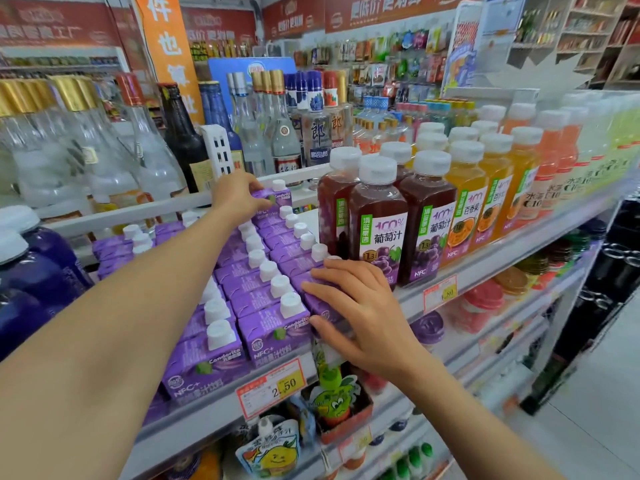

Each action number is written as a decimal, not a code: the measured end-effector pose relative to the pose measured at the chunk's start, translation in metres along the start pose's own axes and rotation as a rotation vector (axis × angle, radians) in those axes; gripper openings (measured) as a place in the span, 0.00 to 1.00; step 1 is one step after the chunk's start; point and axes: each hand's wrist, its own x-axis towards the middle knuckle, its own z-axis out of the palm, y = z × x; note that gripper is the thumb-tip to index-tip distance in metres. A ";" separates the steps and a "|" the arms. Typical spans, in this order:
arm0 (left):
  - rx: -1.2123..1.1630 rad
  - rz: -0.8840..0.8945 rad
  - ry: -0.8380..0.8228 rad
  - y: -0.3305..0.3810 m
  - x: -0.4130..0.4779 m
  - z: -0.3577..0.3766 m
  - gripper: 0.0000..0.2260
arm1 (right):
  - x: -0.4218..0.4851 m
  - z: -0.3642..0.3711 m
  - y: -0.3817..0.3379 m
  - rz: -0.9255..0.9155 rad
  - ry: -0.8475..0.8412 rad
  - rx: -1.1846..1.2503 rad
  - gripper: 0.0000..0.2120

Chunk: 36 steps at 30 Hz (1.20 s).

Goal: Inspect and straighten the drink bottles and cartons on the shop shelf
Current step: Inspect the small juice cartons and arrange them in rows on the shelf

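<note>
We see bright, even light and faint shadows. The shelf (pixel 502 259) bows at our frame's edges; far-right bottles (pixel 588 150) blur.

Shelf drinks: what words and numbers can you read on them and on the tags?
"Condorito", "NFC+": purple cartons.
"100%", "葡萄汁", "NFC": grape juice bottles.
"百香果": yellow juice bottles.
"郎": clear liquor bottle.
"2.50": left price tag.
"也": orange banner.
Right price tag, red banners: too blurred.
</note>
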 end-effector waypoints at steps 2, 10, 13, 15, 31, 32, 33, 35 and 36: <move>-0.005 -0.029 -0.033 -0.002 0.000 0.004 0.18 | 0.000 0.000 0.000 0.001 -0.003 -0.006 0.18; 0.056 0.054 -0.185 -0.015 0.009 0.004 0.15 | -0.001 0.000 0.000 -0.003 -0.014 -0.019 0.17; 0.044 0.090 -0.214 -0.022 0.010 0.003 0.11 | -0.002 0.000 0.001 -0.001 -0.011 -0.018 0.17; 0.033 0.104 -0.219 -0.025 0.010 0.003 0.12 | -0.002 0.001 0.000 0.003 -0.010 -0.009 0.17; 0.120 0.208 -0.240 -0.023 0.041 0.020 0.16 | 0.021 0.003 -0.004 0.031 -0.100 -0.030 0.24; 0.125 0.205 -0.234 -0.023 0.042 0.020 0.15 | 0.022 0.003 -0.005 0.034 -0.101 -0.027 0.24; 0.127 0.203 -0.222 -0.022 0.042 0.021 0.14 | 0.022 0.003 -0.005 0.036 -0.103 -0.024 0.24; 0.127 0.198 -0.171 -0.021 0.042 0.023 0.11 | 0.022 0.003 -0.005 0.042 -0.104 -0.019 0.25; 0.124 0.191 -0.138 -0.021 0.042 0.023 0.09 | 0.022 0.003 -0.005 0.042 -0.104 -0.016 0.25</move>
